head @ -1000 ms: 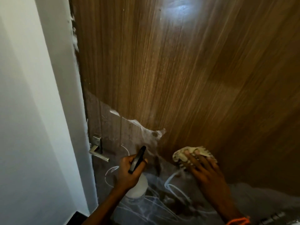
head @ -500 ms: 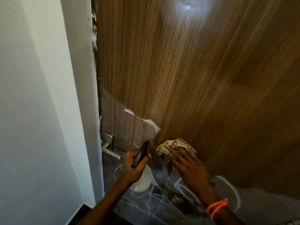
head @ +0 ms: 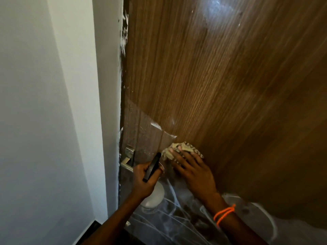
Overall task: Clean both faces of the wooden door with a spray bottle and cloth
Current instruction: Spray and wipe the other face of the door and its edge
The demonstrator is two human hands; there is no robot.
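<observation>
- My right hand (head: 192, 172) lies flat on the cloth (head: 184, 150), fingers spread and nearly straight, pressing it against the wooden door (head: 221, 89); this is a push, not a pinch.
- The cloth sits just right of the door handle (head: 127, 162) and a little higher, at the torn edge of the plastic film (head: 141, 131) that covers the door around the handle and below it.
- My left hand (head: 144, 179) is wrapped round the neck of the spray bottle (head: 153, 188), just right of the handle and a little lower. Its black trigger head points up toward the cloth and its white body hangs under my palm. I cannot tell whether a finger is on the trigger.
- The step in hand, as I judge it, is wiping the bare wood beside the handle. To do it well I should keep the whole palm behind the cloth, so the pressure is even, and stroke along the grain.
- I should take care at the film's loose edge: the cloth could catch it and tear it further.
- Up from the handle the door shows a dull patch under the light; that area probably needs a pass too.
- Only this face is in view; the other face I cannot judge.
</observation>
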